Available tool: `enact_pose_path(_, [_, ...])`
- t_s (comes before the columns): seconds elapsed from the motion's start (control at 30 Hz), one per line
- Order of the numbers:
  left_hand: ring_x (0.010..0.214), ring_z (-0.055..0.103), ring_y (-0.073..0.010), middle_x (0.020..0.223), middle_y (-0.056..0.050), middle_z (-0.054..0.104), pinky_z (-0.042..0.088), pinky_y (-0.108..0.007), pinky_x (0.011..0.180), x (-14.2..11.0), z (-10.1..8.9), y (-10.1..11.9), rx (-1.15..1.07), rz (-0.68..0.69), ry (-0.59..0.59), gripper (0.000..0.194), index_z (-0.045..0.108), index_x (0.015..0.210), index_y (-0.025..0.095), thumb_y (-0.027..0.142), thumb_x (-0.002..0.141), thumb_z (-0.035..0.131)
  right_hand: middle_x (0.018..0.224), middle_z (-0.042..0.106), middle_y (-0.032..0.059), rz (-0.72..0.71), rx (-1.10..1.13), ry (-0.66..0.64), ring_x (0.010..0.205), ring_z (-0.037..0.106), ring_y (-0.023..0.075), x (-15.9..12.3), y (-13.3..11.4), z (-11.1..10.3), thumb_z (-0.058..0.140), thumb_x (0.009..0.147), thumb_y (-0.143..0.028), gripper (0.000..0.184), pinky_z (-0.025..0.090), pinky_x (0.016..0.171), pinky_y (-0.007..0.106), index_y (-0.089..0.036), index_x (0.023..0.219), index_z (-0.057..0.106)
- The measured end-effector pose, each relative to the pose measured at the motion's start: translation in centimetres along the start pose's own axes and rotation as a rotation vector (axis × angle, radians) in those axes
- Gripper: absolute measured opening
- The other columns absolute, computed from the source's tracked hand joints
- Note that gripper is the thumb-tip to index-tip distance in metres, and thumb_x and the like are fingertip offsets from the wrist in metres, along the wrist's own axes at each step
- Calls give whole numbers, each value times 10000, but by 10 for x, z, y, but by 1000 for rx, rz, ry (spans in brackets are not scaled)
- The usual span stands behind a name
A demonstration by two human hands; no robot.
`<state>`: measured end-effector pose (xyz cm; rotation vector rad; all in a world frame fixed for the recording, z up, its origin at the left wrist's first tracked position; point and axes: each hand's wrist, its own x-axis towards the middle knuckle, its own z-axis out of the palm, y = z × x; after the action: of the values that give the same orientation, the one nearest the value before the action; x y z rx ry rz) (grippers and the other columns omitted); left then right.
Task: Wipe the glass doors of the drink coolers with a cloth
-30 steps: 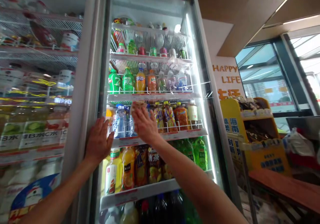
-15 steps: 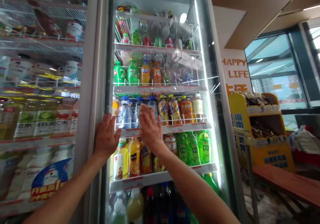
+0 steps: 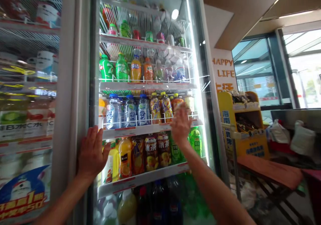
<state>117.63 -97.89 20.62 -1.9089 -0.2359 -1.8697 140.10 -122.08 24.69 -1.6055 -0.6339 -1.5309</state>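
My left hand (image 3: 92, 153) lies flat against the left edge of the glass door, by the grey door frame (image 3: 69, 124), fingers stretched up and thumb apart. To the right, my right hand (image 3: 182, 124) is raised flat at the glass, in front of the bottle shelves. Its fingertips are smeared by motion, and whether a thin thing lies under them I cannot make out. Behind the glass stand blue-capped drink bottles (image 3: 130, 111), yellow-capped tea bottles (image 3: 166, 108) and, one shelf lower, brown iced tea bottles (image 3: 151, 153) and green bottles (image 3: 195, 141).
A second fridge door with drinks (image 3: 27, 118) is at the left. Large bottles (image 3: 127, 205) fill the bottom shelf. On the right are a yellow display rack (image 3: 225, 113), a reddish-brown bench top (image 3: 271, 171) and white plastic bags (image 3: 278, 131).
My right hand has swept to the right across the glass, from the blue-capped bottles to past the yellow-capped ones. My left hand stays on the door edge. The view has turned right.
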Motion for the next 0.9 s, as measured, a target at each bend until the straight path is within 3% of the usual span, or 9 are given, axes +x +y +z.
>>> enact_pose_path(0.1, [1375, 215, -286, 1482, -157, 245, 238, -497, 1089, 1, 1, -2, -24, 15, 22, 660, 141, 1442, 184, 285, 869, 454, 1415, 411, 34, -408, 57, -78, 1374, 210, 227, -40, -65, 12, 382, 860, -295, 495, 151, 1120, 491, -221, 1348, 418])
enact_pose_path(0.2, [1374, 220, -287, 1483, -154, 242, 247, -500, 1085, 1, 1, -2, -42, 19, 29, 670, 137, 1442, 197, 277, 863, 465, 1414, 413, 9, -572, 62, -143, 1374, 216, 197, -52, -47, 5, 398, 855, -308, 503, 110, 1135, 471, -251, 1355, 400])
enact_pose_path(0.33, [1370, 227, -296, 1479, -159, 250, 258, -515, 1075, -1, 0, 0, -47, 12, 33, 683, 119, 1444, 199, 288, 862, 463, 1399, 421, 101, -18, -73, -27, 1330, 315, 251, -19, 55, -16, 300, 874, -267, 509, 223, 1060, 559, -196, 1372, 377])
enact_pose_path(0.4, [1371, 225, -295, 1477, -159, 255, 255, -519, 1078, -2, 1, 1, -43, 1, 40, 682, 121, 1444, 199, 289, 862, 463, 1408, 396, 141, 209, -103, 53, 1323, 321, 291, -3, 73, -15, 272, 877, -259, 522, 263, 1014, 598, -164, 1382, 357])
enact_pose_path(0.47, [1371, 226, -291, 1476, -153, 262, 252, -517, 1084, -3, 2, 1, -46, -4, 39, 675, 133, 1443, 203, 277, 861, 466, 1417, 383, 137, 162, -69, 69, 1336, 296, 293, -2, 45, -5, 282, 873, -243, 530, 261, 1024, 590, -162, 1393, 337])
enact_pose_path(0.63, [1377, 217, -273, 1492, -127, 233, 248, -499, 1105, -1, -2, -2, -141, 34, 84, 666, 134, 1444, 209, 215, 859, 454, 1440, 370, 26, -409, 75, -106, 1384, 186, 244, -57, -105, 19, 392, 855, -284, 546, 159, 1115, 508, -229, 1395, 335])
enact_pose_path(0.7, [1379, 211, -269, 1498, -126, 217, 245, -490, 1112, 0, -4, -3, -168, 27, 93, 663, 136, 1444, 204, 203, 860, 450, 1444, 365, -7, -615, 117, -177, 1387, 175, 217, -75, -123, 16, 401, 857, -305, 528, 121, 1129, 484, -254, 1381, 353])
enact_pose_path(0.8, [1378, 215, -266, 1497, -132, 216, 252, -481, 1113, -3, -7, -2, -167, 13, 80, 659, 137, 1444, 197, 201, 863, 446, 1422, 403, -3, -655, 116, -178, 1366, 238, 193, -70, -78, 2, 398, 858, -305, 514, 95, 1133, 467, -265, 1370, 366])
enact_pose_path(0.9, [1378, 210, -276, 1489, -144, 232, 263, -490, 1103, -13, -8, 1, -140, 25, 53, 659, 139, 1443, 190, 207, 863, 452, 1403, 422, 84, -246, 25, -17, 1336, 306, 242, -38, -11, -3, 353, 866, -268, 521, 166, 1091, 524, -219, 1384, 352])
